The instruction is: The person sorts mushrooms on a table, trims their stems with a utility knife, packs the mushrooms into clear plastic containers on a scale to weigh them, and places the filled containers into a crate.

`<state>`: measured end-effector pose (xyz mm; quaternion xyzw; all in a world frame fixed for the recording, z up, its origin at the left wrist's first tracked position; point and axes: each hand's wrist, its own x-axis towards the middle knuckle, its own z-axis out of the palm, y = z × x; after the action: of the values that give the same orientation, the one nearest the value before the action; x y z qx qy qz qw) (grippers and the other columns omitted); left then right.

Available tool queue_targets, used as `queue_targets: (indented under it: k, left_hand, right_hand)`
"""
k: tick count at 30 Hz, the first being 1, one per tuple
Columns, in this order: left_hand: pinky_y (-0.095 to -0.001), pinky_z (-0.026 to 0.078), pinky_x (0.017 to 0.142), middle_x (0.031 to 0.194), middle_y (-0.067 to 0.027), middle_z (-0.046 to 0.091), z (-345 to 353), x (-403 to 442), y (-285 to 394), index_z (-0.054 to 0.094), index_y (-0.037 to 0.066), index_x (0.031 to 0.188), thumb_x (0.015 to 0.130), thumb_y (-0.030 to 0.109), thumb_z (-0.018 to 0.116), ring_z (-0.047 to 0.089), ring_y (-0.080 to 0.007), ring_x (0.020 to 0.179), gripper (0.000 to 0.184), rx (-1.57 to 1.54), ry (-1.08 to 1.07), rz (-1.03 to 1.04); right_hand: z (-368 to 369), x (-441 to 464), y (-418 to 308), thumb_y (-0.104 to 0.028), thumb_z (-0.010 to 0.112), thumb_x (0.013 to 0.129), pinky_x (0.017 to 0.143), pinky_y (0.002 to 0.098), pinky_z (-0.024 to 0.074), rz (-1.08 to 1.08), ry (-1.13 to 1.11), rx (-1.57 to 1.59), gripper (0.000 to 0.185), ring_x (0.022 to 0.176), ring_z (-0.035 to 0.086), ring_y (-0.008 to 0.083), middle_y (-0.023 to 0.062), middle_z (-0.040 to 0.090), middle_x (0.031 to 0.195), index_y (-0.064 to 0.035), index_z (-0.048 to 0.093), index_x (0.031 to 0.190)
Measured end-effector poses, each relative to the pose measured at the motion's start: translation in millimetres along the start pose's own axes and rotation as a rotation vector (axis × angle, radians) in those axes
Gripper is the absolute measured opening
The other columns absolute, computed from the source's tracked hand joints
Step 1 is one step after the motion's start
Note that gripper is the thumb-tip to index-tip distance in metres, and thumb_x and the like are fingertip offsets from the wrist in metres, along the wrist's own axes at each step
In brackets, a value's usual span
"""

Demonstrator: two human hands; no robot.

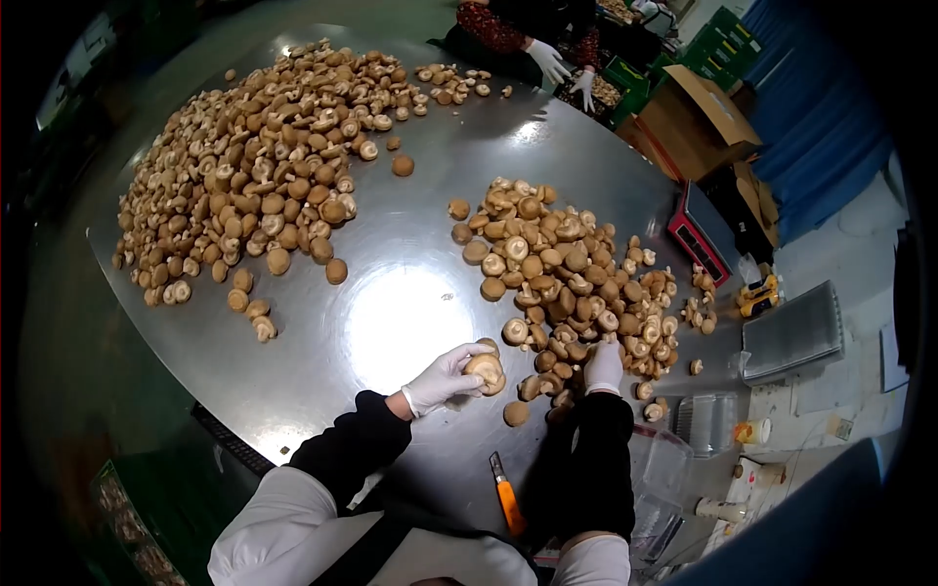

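My left hand (442,381), in a white glove, is closed around a brown-capped mushroom (485,372) with its pale underside up. A second cap (487,346) shows just behind it, against the fingers. At the near edge of the smaller mushroom pile (572,264), my gloved right hand (604,367) has its fingers drawn together at a mushroom (607,320); the fingertips are partly hidden among the caps. A utility knife with an orange handle (509,503) lies on the metal table (293,376) between my forearms.
A larger mushroom heap (244,176) covers the table's far left. Along the right stand a red scale (699,234), a stack of clear trays (793,332), plastic boxes (705,422) and a cardboard box (699,112). Across the table are another person's gloved hands (549,61).
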<state>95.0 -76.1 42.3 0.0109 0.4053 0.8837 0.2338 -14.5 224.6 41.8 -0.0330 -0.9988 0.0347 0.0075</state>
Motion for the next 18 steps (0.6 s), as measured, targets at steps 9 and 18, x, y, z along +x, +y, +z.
queue_targets:
  k: [9, 18]
  left_hand:
    - [-0.0247, 0.053, 0.062, 0.095, -0.0132, 0.062, -15, -26, -61, 0.047, 0.001, 0.122, 0.097, 0.035, 0.044, 0.062, -0.0143, 0.068, 0.042, -0.036, 0.195, -0.315]
    - [-0.0242, 0.047, 0.084, 0.120, -0.0127, 0.049, 51, -103, -72, 0.024, 0.003, 0.142, 0.086, 0.018, 0.065, 0.057, -0.0136, 0.099, 0.072, 0.581, 0.094, -0.082]
  right_hand:
    - [-31, -109, -36, -0.011, 0.065, 0.078, 0.075, 0.0312, 0.0483, -0.068, 0.077, 0.801, 0.017, 0.081, 0.064, 0.0251, 0.0149, 0.066, 0.087, 0.0017, 0.064, 0.089]
    - [-17, -248, -64, -0.008, 0.067, 0.080, 0.065, 0.0224, 0.0469, -0.037, -0.233, 1.125, 0.015, 0.070, 0.058, 0.0080, 0.0042, 0.065, 0.079, 0.0026, 0.064, 0.091]
